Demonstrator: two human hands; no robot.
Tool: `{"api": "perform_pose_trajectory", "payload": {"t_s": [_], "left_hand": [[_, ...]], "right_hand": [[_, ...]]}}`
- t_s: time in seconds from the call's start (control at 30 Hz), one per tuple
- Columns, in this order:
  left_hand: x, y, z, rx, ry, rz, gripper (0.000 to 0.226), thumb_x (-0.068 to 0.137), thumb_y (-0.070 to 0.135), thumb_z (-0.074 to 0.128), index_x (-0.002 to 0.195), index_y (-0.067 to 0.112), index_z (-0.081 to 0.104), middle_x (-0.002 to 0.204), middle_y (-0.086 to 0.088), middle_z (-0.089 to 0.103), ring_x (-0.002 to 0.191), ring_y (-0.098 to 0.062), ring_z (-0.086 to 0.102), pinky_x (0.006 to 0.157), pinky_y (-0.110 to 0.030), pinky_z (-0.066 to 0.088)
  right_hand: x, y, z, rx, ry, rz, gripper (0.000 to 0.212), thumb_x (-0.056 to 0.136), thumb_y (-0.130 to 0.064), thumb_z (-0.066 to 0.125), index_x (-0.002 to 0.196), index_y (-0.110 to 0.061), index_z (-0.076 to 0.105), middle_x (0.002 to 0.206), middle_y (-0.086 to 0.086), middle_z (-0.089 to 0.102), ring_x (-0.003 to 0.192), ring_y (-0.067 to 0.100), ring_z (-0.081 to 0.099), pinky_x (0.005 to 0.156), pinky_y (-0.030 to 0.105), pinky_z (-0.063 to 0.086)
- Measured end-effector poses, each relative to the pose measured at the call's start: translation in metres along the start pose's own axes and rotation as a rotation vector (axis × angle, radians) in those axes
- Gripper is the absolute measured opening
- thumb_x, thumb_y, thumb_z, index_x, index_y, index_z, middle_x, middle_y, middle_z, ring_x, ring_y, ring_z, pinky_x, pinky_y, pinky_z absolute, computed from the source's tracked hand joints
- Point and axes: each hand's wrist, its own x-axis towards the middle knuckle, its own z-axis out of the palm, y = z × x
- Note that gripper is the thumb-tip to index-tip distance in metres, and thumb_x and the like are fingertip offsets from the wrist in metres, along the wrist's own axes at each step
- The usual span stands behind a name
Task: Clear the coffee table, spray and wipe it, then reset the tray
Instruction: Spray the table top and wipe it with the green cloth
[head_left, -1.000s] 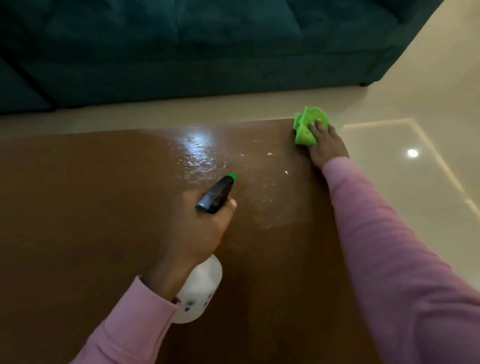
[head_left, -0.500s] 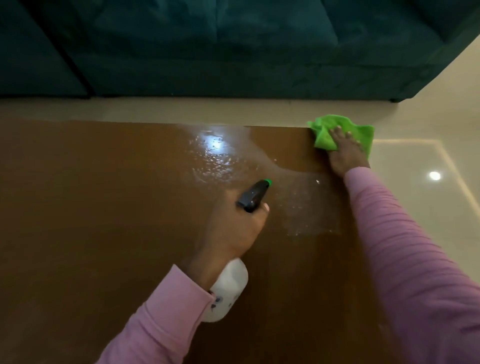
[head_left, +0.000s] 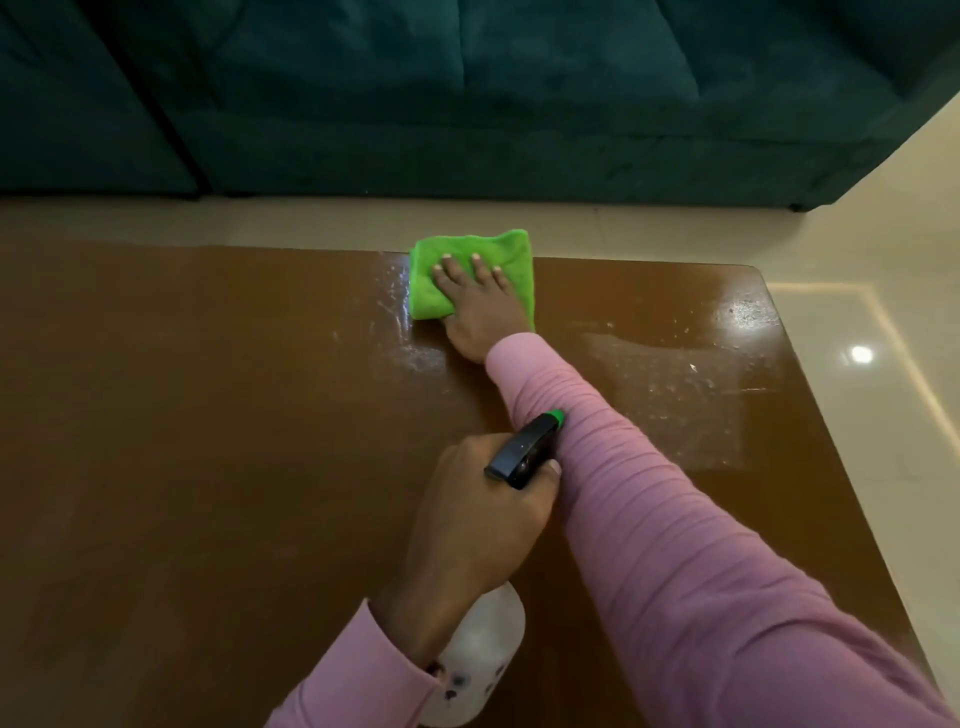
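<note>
The brown coffee table (head_left: 208, 467) fills most of the view, with wet streaks and spray droplets near its far edge and far right corner. My right hand (head_left: 475, 304) presses flat, fingers spread, on a green cloth (head_left: 519, 260) at the table's far edge. My left hand (head_left: 483, 514) grips a white spray bottle (head_left: 483, 649) by its black trigger head (head_left: 522, 449), whose green nozzle points toward my right forearm. No tray is in view.
A dark teal sofa (head_left: 467, 93) runs along the far side beyond a strip of cream floor (head_left: 311, 223). Glossy floor tiles (head_left: 883, 415) lie to the right of the table's right edge.
My right hand slid the green cloth left along the far edge, away from the right corner, and the cloth now lies flatter. The left hand kept hold of the bottle.
</note>
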Motion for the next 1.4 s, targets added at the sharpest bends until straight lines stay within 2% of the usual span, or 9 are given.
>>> {"api": "perform_pose_trajectory", "payload": {"t_s": [0.1, 0.23, 0.57, 0.67, 0.9, 0.97, 1.17, 1.27, 1.4], "left_hand": [[-0.003, -0.005, -0.004, 0.006, -0.001, 0.011, 0.014, 0.091, 0.027, 0.063, 0.078, 0.022, 0.061, 0.055, 0.006, 0.057, 0.046, -0.007, 0.053, 0.046, -0.022, 0.046], [-0.007, -0.005, -0.005, 0.027, 0.002, 0.026, 0.021, 0.090, 0.024, 0.064, 0.072, 0.014, 0.059, 0.049, 0.004, 0.050, 0.044, -0.010, 0.047, 0.050, -0.040, 0.045], [-0.013, -0.007, -0.010, 0.014, -0.029, 0.009, 0.023, 0.092, 0.025, 0.062, 0.081, 0.005, 0.062, 0.061, -0.019, 0.053, 0.061, -0.041, 0.059, 0.057, -0.051, 0.052], [-0.014, -0.009, -0.010, 0.003, -0.021, 0.013, 0.026, 0.091, 0.026, 0.063, 0.079, 0.003, 0.062, 0.063, -0.023, 0.056, 0.059, -0.041, 0.058, 0.056, -0.053, 0.051], [-0.013, -0.006, -0.004, 0.014, 0.007, 0.017, 0.027, 0.089, 0.022, 0.065, 0.074, 0.000, 0.062, 0.054, -0.018, 0.055, 0.050, -0.036, 0.054, 0.055, -0.048, 0.049], [-0.014, -0.006, -0.005, -0.024, 0.005, -0.008, 0.024, 0.090, 0.018, 0.064, 0.079, -0.003, 0.063, 0.058, -0.020, 0.057, 0.048, -0.029, 0.049, 0.052, -0.042, 0.045], [-0.014, -0.012, -0.007, -0.010, -0.018, 0.006, 0.026, 0.092, 0.021, 0.062, 0.079, -0.001, 0.062, 0.057, -0.020, 0.052, 0.049, -0.035, 0.049, 0.049, -0.045, 0.046], [-0.014, -0.011, -0.005, 0.013, -0.023, 0.017, 0.028, 0.091, 0.024, 0.063, 0.079, -0.002, 0.063, 0.064, -0.028, 0.056, 0.057, -0.045, 0.056, 0.053, -0.053, 0.049], [-0.010, -0.007, 0.002, 0.038, -0.040, 0.029, 0.035, 0.086, 0.030, 0.066, 0.075, -0.003, 0.062, 0.063, -0.025, 0.059, 0.056, -0.042, 0.059, 0.055, -0.052, 0.049]], "right_hand": [[-0.008, -0.014, 0.005, -0.017, 0.002, -0.113, 0.066, 0.093, -0.028, 0.043, 0.152, -0.026, 0.013, 0.161, -0.005, 0.008, 0.148, 0.025, 0.003, 0.120, 0.043, 0.001], [-0.051, 0.014, 0.007, 0.032, 0.008, -0.161, 0.073, 0.087, -0.017, 0.049, 0.152, -0.024, 0.017, 0.161, -0.005, 0.010, 0.148, 0.022, 0.006, 0.120, 0.039, 0.003], [-0.155, 0.190, -0.015, 0.186, 0.080, 0.657, 0.061, 0.097, -0.010, 0.042, 0.151, -0.025, 0.020, 0.160, -0.001, 0.010, 0.148, 0.028, 0.007, 0.118, 0.040, 0.002], [-0.136, 0.159, -0.006, 0.169, 0.096, 0.565, 0.060, 0.097, -0.017, 0.044, 0.151, -0.023, 0.021, 0.160, -0.001, 0.013, 0.148, 0.028, 0.008, 0.120, 0.040, 0.004], [-0.157, 0.050, 0.022, 0.069, 0.006, 0.003, 0.079, 0.075, -0.016, 0.040, 0.151, -0.022, 0.018, 0.160, -0.004, 0.010, 0.147, 0.018, 0.005, 0.119, 0.035, -0.001], [-0.178, 0.082, 0.017, 0.131, 0.044, 0.040, 0.082, 0.070, -0.012, 0.037, 0.150, -0.019, 0.024, 0.159, -0.002, 0.014, 0.146, 0.017, 0.007, 0.117, 0.031, -0.003], [-0.205, 0.202, 0.001, 0.169, 0.096, 0.633, 0.066, 0.091, -0.004, 0.045, 0.151, -0.020, 0.022, 0.160, 0.001, 0.012, 0.148, 0.028, 0.009, 0.121, 0.039, 0.003], [-0.195, 0.164, 0.013, 0.140, 0.093, 0.578, 0.063, 0.093, -0.014, 0.045, 0.151, -0.019, 0.021, 0.160, 0.001, 0.012, 0.148, 0.029, 0.008, 0.119, 0.038, 0.003], [-0.212, 0.083, 0.030, 0.108, 0.044, 0.253, 0.079, 0.072, -0.025, 0.027, 0.151, -0.019, 0.020, 0.159, -0.002, 0.010, 0.147, 0.023, 0.002, 0.119, 0.037, -0.001]]}}
